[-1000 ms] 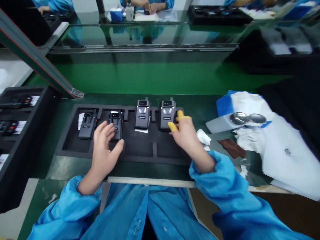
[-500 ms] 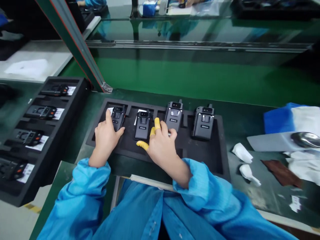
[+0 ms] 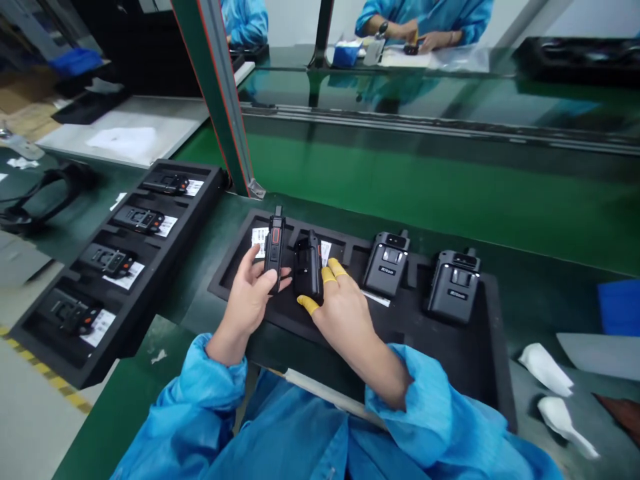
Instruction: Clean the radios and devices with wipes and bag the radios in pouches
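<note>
My left hand (image 3: 246, 303) grips a black two-way radio (image 3: 274, 250), which is turned so its side with an orange-rimmed button faces up. Beside it, a second two-way radio (image 3: 309, 267) is tipped partly on its side. My right hand (image 3: 346, 307), with yellow finger cots on the thumb and two fingers, has that second radio between thumb and fingers. Both radios are over the left half of a black foam tray (image 3: 440, 360). Two more radios marked "Riton", one nearer the middle (image 3: 386, 265) and one at the right (image 3: 454, 287), lie back up in the same tray.
To the left, another black foam tray (image 3: 165, 267) holds several radios and white labels. A green metal post (image 3: 220, 93) rises behind the trays. Crumpled white wipes (image 3: 545, 368) and a blue box (image 3: 619, 307) are at the right. Across the bench sits a co-worker in blue sleeves (image 3: 480, 17).
Both left-hand radios have gone from back up to turned on their sides. My left fingers now wrap the first one, and my right hand has closed on the second. The camera view has shifted left.
</note>
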`<action>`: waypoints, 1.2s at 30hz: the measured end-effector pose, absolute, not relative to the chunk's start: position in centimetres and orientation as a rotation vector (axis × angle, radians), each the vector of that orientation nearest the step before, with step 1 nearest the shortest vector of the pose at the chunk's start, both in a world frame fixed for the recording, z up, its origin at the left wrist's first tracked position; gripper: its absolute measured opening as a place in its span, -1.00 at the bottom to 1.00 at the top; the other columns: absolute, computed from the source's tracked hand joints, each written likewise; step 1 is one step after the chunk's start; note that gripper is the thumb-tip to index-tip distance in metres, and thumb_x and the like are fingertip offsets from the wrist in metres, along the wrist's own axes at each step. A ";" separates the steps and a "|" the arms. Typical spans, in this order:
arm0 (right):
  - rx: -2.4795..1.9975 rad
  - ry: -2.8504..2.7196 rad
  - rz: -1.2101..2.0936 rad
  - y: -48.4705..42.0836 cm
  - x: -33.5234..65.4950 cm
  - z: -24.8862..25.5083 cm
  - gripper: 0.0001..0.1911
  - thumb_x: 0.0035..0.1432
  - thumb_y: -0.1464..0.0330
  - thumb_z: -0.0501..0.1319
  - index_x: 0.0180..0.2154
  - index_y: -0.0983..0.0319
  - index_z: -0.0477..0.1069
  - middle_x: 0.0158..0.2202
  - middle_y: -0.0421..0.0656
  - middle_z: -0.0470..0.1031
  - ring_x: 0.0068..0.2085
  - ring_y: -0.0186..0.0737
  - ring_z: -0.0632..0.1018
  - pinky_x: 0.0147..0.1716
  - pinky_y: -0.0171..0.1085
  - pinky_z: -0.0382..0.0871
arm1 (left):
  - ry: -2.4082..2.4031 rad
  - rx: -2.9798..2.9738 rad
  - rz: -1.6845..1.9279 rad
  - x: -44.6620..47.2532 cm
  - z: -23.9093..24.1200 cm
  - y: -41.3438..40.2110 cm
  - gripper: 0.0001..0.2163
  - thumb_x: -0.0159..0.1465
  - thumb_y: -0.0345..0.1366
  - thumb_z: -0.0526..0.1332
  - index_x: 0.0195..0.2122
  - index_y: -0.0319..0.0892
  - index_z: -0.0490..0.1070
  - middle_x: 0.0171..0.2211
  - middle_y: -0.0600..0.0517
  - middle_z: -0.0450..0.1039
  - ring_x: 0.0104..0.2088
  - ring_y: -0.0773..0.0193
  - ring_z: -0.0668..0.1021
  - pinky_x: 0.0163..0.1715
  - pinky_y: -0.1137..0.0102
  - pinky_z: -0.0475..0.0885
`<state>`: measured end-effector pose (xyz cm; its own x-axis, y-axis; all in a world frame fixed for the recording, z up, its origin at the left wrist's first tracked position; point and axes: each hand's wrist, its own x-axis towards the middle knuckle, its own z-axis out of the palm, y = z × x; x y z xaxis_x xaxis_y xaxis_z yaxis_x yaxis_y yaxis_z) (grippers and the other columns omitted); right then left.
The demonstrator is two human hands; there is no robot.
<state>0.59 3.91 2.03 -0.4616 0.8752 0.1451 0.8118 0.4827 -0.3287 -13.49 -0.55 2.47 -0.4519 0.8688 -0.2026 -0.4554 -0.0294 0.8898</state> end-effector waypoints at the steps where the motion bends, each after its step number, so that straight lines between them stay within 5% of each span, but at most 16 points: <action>1: -1.449 -2.428 0.371 4.0 0.5 2.3 -0.50 -0.05 0.38 0.34 -0.06 0.52 0.43 0.07 0.31 0.39 0.02 0.14 0.49 -0.05 -0.05 0.40 | 1.204 0.482 1.676 -13.3 2.6 -0.6 -0.39 -0.05 -0.16 0.42 0.03 -0.06 0.25 -0.27 0.08 0.46 -0.24 0.17 0.59 -0.11 0.07 0.50; 7: -1.568 -2.294 0.882 4.8 -0.2 4.5 -0.32 0.05 0.22 0.27 0.15 0.36 0.19 -0.17 0.04 0.57 -0.15 0.03 0.60 -0.21 -0.09 0.46 | 1.156 0.498 1.685 -13.2 2.8 -0.9 -0.53 -0.13 -0.18 0.47 -0.19 -0.17 0.42 -0.29 0.05 0.44 -0.28 0.25 0.54 -0.17 0.19 0.53; 10: -1.657 -2.294 0.933 5.7 -0.9 5.0 -0.23 0.11 0.17 0.21 0.22 0.43 0.04 -0.22 0.10 0.58 -0.16 0.11 0.60 -0.25 -0.09 0.43 | 1.189 0.517 1.673 -13.1 2.8 -1.0 -0.55 -0.14 -0.19 0.48 -0.24 -0.20 0.42 -0.34 0.03 0.45 -0.28 0.22 0.55 -0.18 0.20 0.54; 15: -1.581 -2.297 0.987 6.5 -1.0 5.0 -0.44 0.06 0.27 0.21 0.10 0.32 0.26 -0.20 0.03 0.58 -0.21 0.01 0.60 -0.31 -0.20 0.39 | 1.217 0.540 1.650 -12.7 2.9 -1.3 -0.51 -0.16 -0.24 0.48 -0.19 -0.17 0.38 -0.21 0.02 0.43 -0.24 0.21 0.56 -0.15 0.14 0.53; 21: -1.548 -2.242 0.782 4.5 2.2 6.0 -0.27 0.00 0.25 0.17 0.21 0.37 0.16 -0.31 -0.06 0.58 -0.33 -0.06 0.57 -0.33 -0.19 0.39 | 1.247 0.540 1.573 -11.9 3.2 -1.6 -0.51 -0.16 -0.20 0.49 -0.23 -0.16 0.34 -0.28 0.06 0.45 -0.32 0.25 0.56 -0.22 0.12 0.56; 29: -1.511 -2.204 0.634 2.6 5.3 5.3 -0.24 -0.04 0.26 0.13 0.19 0.46 0.17 -0.23 0.02 0.58 -0.21 -0.03 0.57 -0.21 -0.15 0.44 | 1.222 0.635 1.456 -9.4 2.8 -1.4 -0.49 -0.17 -0.24 0.49 -0.22 -0.12 0.31 -0.29 0.07 0.47 -0.33 0.28 0.55 -0.28 0.28 0.56; 36: -1.432 -1.971 0.860 2.1 8.3 3.8 -0.34 0.04 0.28 0.11 0.19 0.33 0.14 -0.05 0.05 0.52 -0.06 -0.02 0.56 -0.06 -0.04 0.44 | 1.475 0.977 1.414 -8.1 1.7 -1.2 -0.37 -0.10 -0.31 0.42 0.01 -0.13 0.24 -0.02 -0.07 0.39 0.00 0.09 0.49 0.04 0.16 0.40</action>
